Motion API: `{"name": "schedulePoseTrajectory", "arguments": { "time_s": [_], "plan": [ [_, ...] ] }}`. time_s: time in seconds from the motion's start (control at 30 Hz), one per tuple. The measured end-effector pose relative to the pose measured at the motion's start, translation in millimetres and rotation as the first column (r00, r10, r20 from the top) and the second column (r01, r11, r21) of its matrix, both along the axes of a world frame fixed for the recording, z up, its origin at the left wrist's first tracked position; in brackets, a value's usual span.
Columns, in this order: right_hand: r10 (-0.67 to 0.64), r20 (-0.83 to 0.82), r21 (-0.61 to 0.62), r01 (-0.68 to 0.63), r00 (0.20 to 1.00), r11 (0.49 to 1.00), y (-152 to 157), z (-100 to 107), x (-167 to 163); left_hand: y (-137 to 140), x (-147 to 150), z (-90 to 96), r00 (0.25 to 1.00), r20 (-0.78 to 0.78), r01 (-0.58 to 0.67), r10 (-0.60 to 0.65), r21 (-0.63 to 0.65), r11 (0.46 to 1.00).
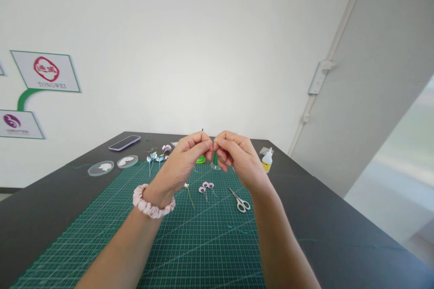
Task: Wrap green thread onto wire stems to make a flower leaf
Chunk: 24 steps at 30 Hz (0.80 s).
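Note:
My left hand [190,153] and my right hand [233,151] meet fingertip to fingertip above the far part of the green cutting mat [203,244]. Both are closed in a pinch. Whatever lies between the fingers is too small to make out. Behind and below the right fingers stands a spool of green thread [215,162], partly covered. Beneath the hands, several pink looped petals [205,187] on thin wire stems lie on the mat. A small white bud on a thin stem [190,194] rests left of them, and small white-handled scissors [241,203] lie to the right.
Light blue wired leaves [154,158] and a purple flower piece [166,148] lie at the back left. Beyond the mat are two clear dishes with white pieces [101,168] and a phone [125,142]. A glue bottle [267,161] stands at right. A wall rises behind the table.

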State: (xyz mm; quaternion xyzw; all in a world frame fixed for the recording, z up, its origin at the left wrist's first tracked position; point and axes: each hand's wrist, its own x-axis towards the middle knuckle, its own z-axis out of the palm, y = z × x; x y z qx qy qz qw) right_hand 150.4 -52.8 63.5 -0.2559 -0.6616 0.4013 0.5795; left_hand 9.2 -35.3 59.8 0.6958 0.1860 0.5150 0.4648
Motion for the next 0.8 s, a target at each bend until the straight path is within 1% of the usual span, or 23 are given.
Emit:
{"name": "schedulePoseTrajectory", "arguments": {
  "time_s": [0.1, 0.17, 0.27, 0.33, 0.43, 0.5, 0.57, 0.73, 0.77, 0.8],
  "plan": [
    [0.034, -0.014, -0.012, -0.034, 0.999, 0.999, 2, 0, -1, 1, -2, 0.1, 1.0, 0.012, -0.021, 0.021, 0.04, 0.999],
    [0.022, -0.005, -0.016, -0.022, 1.0, 1.0, 3, 0, -1, 1, -4, 1.5, 0.998, -0.002, -0.055, 0.055, 0.075, 0.996],
    [-0.008, 0.023, -0.01, 0.008, 1.0, 1.0, 3, 1, -2, 0, -6, 4.0, 0.991, -0.048, -0.12, 0.129, 0.146, 0.982],
    [-0.014, 0.03, -0.008, 0.014, 0.999, 1.0, 3, 2, -2, 0, -6, 4.8, 0.976, -0.094, -0.174, 0.197, 0.204, 0.963],
    [-0.009, 0.024, -0.009, 0.009, 1.0, 1.0, 3, 5, -1, 1, -5, 4.7, 0.939, -0.152, -0.255, 0.307, 0.289, 0.923],
    [-0.009, 0.022, -0.015, 0.01, 1.0, 1.0, 4, 6, 0, 2, -3, 4.8, 0.918, -0.157, -0.297, 0.364, 0.336, 0.894],
    [-0.014, 0.001, -0.021, 0.014, 1.0, 1.0, 7, 6, 1, 3, 1, 5.3, 0.898, -0.14, -0.339, 0.417, 0.383, 0.859],
    [-0.049, -0.078, -0.021, 0.047, 0.996, 0.999, 18, 7, 0, 5, 10, 6.5, 0.836, -0.062, -0.447, 0.545, 0.498, 0.743],
    [-0.054, -0.079, -0.023, 0.052, 0.995, 0.998, 20, 7, 0, 6, 11, 6.5, 0.832, -0.058, -0.454, 0.552, 0.5, 0.738],
    [-0.056, -0.076, -0.027, 0.054, 0.996, 0.998, 23, 8, 1, 9, 12, 6.4, 0.834, -0.061, -0.453, 0.548, 0.49, 0.745]
  ]
}}
